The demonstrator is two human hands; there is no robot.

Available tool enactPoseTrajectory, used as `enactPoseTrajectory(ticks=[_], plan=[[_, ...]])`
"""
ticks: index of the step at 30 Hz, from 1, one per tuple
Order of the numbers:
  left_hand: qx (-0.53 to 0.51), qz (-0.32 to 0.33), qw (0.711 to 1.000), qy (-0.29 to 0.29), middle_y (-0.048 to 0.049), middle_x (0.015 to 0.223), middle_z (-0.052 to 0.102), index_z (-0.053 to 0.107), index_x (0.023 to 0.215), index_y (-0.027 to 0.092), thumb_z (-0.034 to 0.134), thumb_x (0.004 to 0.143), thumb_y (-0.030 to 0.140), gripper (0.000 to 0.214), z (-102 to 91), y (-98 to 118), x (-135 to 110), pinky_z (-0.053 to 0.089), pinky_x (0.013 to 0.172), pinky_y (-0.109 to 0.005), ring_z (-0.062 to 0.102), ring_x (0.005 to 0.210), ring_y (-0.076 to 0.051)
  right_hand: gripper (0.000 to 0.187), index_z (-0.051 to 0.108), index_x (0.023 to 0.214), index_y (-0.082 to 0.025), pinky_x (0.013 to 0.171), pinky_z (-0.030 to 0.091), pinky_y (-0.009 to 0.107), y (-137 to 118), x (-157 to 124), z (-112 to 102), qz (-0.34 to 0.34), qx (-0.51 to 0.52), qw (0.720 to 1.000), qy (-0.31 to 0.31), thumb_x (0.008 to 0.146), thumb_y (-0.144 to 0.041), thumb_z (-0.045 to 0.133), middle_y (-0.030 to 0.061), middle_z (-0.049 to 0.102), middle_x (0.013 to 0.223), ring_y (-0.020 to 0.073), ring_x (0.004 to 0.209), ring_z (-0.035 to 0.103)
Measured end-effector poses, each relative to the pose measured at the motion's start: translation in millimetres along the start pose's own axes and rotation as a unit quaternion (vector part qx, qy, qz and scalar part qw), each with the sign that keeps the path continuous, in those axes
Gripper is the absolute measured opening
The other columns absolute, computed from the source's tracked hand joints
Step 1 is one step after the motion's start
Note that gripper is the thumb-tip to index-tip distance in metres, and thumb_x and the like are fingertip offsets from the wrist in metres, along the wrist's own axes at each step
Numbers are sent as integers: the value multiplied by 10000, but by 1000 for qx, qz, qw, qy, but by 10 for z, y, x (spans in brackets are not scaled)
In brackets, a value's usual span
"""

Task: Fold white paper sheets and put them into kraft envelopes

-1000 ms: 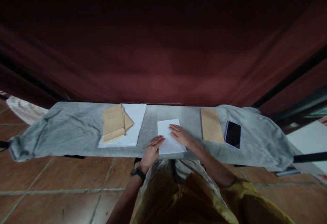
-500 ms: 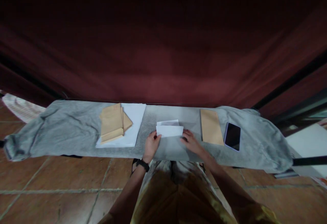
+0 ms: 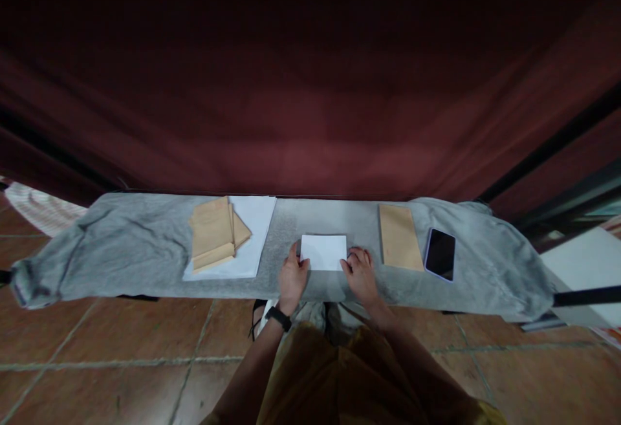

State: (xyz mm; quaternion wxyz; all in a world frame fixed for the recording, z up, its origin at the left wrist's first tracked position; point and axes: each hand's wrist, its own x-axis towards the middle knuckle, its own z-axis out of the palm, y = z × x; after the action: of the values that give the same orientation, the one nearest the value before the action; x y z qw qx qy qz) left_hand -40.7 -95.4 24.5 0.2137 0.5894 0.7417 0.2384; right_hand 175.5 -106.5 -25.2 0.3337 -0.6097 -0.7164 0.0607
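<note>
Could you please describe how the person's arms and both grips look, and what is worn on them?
The left grip and the right grip are bare hands, without gloves. The left wrist has a black band, perhaps a watch; none shows on the right. Both forearms are uncovered; a mustard-yellow sleeve shows on the right arm.

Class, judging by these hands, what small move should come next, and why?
Probably press the white paper flat along its near edge with the right hand, while the left hand steadies it: it lies between both hands and looks shorter than a second ago, so its fold may need creasing.
</note>
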Motion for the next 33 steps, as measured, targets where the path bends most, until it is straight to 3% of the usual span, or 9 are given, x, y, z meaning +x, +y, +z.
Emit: enactPoseTrajectory(ticks=[6, 15, 23, 29, 33], plan=[[31, 7, 999, 18, -94, 982, 728, 430, 1512, 163, 599, 941, 251, 601, 24, 15, -23, 517, 816, -338, 710, 944, -257, 225, 685, 932, -219, 1136, 354, 513, -36, 20, 7, 28, -8, 999, -25, 1020, -316, 503, 139, 667, 1173, 303, 1213, 534], [41, -15, 999, 14, -106, 1022, 725, 471, 1494, 193, 605, 938, 235, 573, 64, 28, 18, 510, 825, -331, 705, 945, -252, 267, 610, 1175, -164, 1111, 390, 524, -61, -6, 87, 76, -35, 996, 20, 1010, -351, 514, 185, 568, 1352, 332, 1325, 456], [-3, -5, 1000, 24, -92, 974, 730, 509, 1460, 166, 612, 916, 202, 555, 91, 58, 69, 515, 814, -331, 698, 905, -244, 362, 567, 1325, -157, 1137, 369, 552, -44, 39, 101, 74, -29, 997, 14, 998, -296, 500, 190, 535, 1428, 335, 1343, 448], [36, 5, 999, 30, -126, 1044, 740, 504, 1459, 163, 590, 923, 193, 544, 79, 135, 21, 519, 861, -349, 696, 1015, -272, 415, 546, 1383, -128, 1189, 305, 541, -26, 78, 105, 82, -55, 995, -15, 1003, -287, 495, 204, 522, 1474, 326, 1399, 427], [67, 14, 997, 35, -149, 1119, 737, 506, 1463, 175, 563, 927, 173, 539, 69, 183, -11, 519, 868, -351, 704, 1036, -277, 421, 532, 1403, -137, 1191, 284, 564, -15, 68, 139, 62, -59, 996, 2, 1015, -284, 463, 205, 537, 1474, 320, 1401, 436]])
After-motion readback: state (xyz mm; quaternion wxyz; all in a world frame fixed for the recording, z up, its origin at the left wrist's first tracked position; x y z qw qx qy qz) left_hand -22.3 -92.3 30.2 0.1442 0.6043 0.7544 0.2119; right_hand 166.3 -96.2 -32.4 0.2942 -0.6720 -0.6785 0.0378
